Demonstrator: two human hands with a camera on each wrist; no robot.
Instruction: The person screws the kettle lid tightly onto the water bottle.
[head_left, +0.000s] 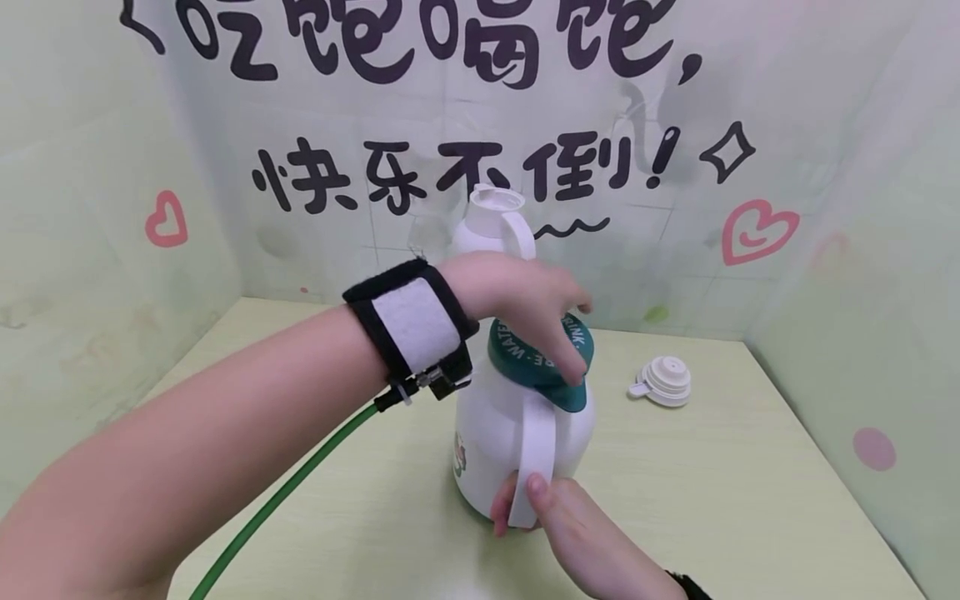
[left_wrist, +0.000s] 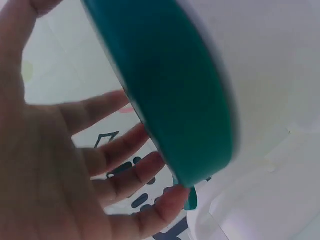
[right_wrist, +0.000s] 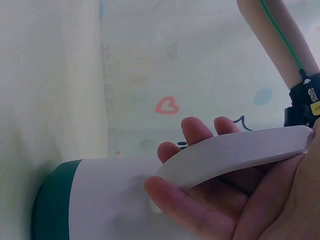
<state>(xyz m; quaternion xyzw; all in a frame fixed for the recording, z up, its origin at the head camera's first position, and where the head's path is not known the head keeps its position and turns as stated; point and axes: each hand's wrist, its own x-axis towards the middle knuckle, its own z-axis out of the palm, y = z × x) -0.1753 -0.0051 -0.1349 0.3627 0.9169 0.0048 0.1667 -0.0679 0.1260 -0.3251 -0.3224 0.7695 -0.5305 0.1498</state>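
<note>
Firmly, left hand (head_left: 536, 312) grips smooth round teal lid (head_left: 543, 367)

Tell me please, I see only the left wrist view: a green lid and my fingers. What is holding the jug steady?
Observer: The right hand grips the white handle low down.
Operator: Is the left hand really on the lid?
Observer: Yes, the left hand rests over the green lid of the white jug.
Operator: Anything else on the table?
Observer: A second jug without lid behind, and a loose white lid.
</note>
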